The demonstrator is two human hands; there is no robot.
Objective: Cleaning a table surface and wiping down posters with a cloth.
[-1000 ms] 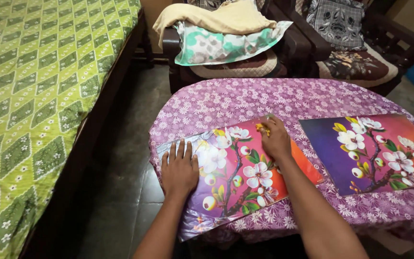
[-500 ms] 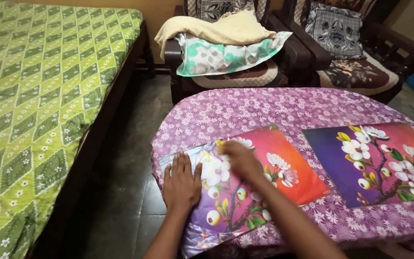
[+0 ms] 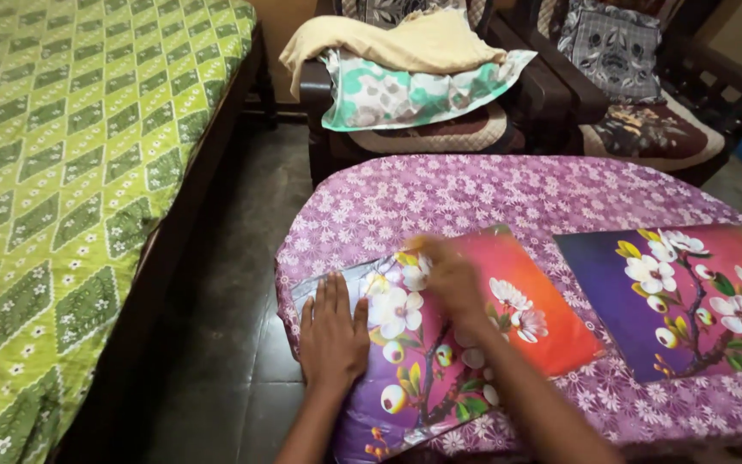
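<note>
Wiping looks to be the step in hand: the right hand, blurred with motion at centre frame, passes over the near floral placemat. Whether its fingers pinch a cloth I cannot tell; the blur hides them. The left hand, lower centre-left, lies flat with fingers straight and close together, pinning the mat's left end against the purple flowered tablecloth.

That mat sits at the table's near left, one corner hanging over the edge at the bottom of the frame. A second placemat, same blossom print, lies flat at right, apart from the first.

As a judgement, any further stroke calls for firm downward pressure from the left palm so the overhanging mat does not slide.

No container shows. In the upper centre a folded cream cloth rests on a green-and-white pillow on a dark chair; a green patterned bed fills the left.
</note>
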